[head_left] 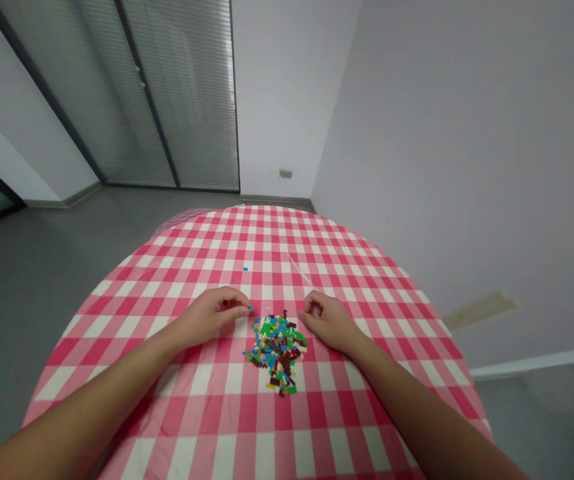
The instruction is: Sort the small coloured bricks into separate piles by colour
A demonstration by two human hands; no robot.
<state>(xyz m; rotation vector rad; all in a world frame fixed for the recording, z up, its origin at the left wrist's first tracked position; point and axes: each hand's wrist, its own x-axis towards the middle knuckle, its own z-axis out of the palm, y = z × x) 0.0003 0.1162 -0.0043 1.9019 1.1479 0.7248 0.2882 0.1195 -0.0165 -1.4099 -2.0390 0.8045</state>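
Note:
A loose pile of small toy building bricks [277, 347] in green, blue, dark brown, red and yellow lies in front of me. At its upper left, my left hand [223, 310] has thumb and fingertips pinched on a tiny blue brick [251, 309]. On the pile's right side, my right hand [327, 320] rests with curled fingers, thumb and index together at the edge of the bricks. Anything inside that pinch is too small or hidden to make out. Farther off, beyond both hands, a single blue brick [245, 269] sits apart from the pile.
A red-and-white checked cloth [277, 443] covers the rounded table. Close along the table's right side runs a plain wall [467, 133]. Behind the far edge stand glass panels with blinds [187, 100], and grey floor [31, 280] shows at the left.

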